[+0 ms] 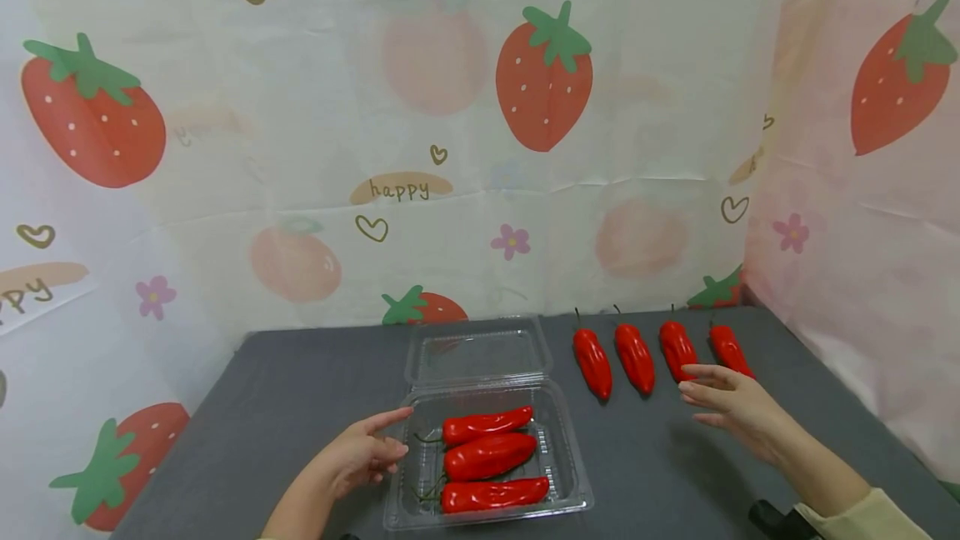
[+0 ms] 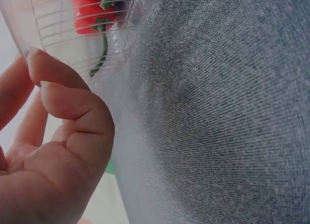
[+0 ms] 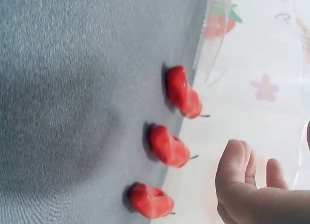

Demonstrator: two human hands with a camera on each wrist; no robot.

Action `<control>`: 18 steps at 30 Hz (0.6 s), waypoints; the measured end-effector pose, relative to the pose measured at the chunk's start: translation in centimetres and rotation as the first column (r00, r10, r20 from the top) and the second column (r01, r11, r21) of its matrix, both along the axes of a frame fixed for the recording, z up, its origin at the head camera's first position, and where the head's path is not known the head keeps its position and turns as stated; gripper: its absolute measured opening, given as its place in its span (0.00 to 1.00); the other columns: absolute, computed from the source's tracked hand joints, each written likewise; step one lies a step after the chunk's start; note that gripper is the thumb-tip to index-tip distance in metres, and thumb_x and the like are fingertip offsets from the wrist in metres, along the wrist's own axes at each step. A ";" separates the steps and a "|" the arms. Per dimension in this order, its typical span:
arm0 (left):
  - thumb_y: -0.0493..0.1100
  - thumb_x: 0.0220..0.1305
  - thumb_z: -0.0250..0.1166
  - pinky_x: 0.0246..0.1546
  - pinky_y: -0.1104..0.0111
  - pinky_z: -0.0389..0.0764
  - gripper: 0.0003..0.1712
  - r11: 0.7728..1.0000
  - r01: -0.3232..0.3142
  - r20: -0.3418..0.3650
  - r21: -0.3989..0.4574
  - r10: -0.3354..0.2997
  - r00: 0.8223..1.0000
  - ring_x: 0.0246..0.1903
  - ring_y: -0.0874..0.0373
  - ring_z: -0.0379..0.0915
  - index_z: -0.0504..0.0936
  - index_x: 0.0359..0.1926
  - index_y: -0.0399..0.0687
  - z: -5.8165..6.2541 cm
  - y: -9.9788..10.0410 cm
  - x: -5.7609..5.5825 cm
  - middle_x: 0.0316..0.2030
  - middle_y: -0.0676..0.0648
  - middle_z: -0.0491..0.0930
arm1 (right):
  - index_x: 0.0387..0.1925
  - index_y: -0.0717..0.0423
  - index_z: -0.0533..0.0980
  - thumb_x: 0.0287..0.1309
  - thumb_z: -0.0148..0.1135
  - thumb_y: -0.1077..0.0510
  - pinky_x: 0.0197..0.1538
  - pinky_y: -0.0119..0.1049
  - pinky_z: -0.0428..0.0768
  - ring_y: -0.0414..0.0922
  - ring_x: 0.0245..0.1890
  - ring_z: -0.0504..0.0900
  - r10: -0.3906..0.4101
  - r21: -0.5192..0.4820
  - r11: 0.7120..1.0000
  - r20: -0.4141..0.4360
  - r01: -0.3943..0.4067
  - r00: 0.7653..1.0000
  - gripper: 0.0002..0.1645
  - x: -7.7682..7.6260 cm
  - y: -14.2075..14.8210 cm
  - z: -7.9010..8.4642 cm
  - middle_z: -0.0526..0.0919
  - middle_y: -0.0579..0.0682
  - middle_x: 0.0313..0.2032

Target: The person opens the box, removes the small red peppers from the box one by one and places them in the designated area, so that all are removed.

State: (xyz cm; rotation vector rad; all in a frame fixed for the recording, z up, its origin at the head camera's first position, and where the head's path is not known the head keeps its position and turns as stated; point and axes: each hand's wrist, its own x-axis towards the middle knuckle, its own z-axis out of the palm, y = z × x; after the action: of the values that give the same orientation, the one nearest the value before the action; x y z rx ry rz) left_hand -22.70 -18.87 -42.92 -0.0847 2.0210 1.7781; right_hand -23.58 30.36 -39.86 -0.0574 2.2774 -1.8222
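Note:
A clear plastic clamshell box (image 1: 564, 486) lies open, its lid (image 1: 480, 357) folded back. Inside are three red peppers (image 1: 491, 457) with green stems, lying crosswise. My left hand (image 1: 360, 457) is at the box's left rim, index finger extended; in the left wrist view its fingertips (image 2: 36, 56) meet the clear edge. Several more red peppers (image 1: 633, 357) lie in a row right of the box, stems away from me. My right hand (image 1: 738, 411) hovers over the table near the row's right end, fingers loosely spread, holding nothing. In the right wrist view, peppers (image 3: 169, 146) lie apart from it.
A grey cloth-covered table (image 1: 300, 390) carries everything. Behind it hangs a pale curtain (image 1: 322, 148) printed with strawberries, and another pale sheet (image 1: 862, 273) closes the right side. A dark object (image 1: 772, 519) shows by my right sleeve.

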 end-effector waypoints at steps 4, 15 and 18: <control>0.30 0.66 0.58 0.24 0.71 0.65 0.37 1.000 -0.005 -0.001 0.000 0.005 1.000 0.21 0.62 0.70 0.55 0.73 0.35 0.0 0.0 0.0 0.23 0.52 0.74 | 0.67 0.75 0.55 0.69 0.57 0.53 0.54 0.46 0.77 0.49 0.53 0.77 0.023 -0.020 1.000 -0.002 -0.023 1.000 0.39 0.3 -0.7 0.0 0.69 0.62 0.57; 0.30 0.66 0.58 0.24 0.70 0.65 0.37 1.000 -0.007 -0.003 -0.003 0.007 1.000 0.20 0.62 0.70 0.55 0.73 0.35 0.0 0.1 -0.1 0.22 0.52 0.74 | 0.65 0.73 0.60 0.67 0.60 0.54 0.55 0.48 0.75 0.51 0.53 0.76 0.069 -0.026 0.997 -0.019 -0.069 0.997 0.37 1.0 -3.1 0.1 0.72 0.61 0.56; 0.30 0.66 0.58 0.24 0.71 0.65 0.37 1.000 -0.005 -0.002 -0.002 0.005 1.000 0.20 0.62 0.70 0.55 0.73 0.35 0.0 0.1 -0.1 0.22 0.52 0.74 | 0.65 0.74 0.60 0.66 0.60 0.54 0.54 0.47 0.76 0.51 0.52 0.76 0.083 -0.032 0.996 -0.030 -0.084 0.996 0.36 1.1 -3.7 0.1 0.75 0.58 0.53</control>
State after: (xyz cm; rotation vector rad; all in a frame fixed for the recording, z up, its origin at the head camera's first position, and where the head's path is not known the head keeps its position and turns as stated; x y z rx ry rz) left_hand -22.78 -18.76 -42.91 -0.0878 2.0256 1.7803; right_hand -22.49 26.62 -39.71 -0.1828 2.2278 -1.8283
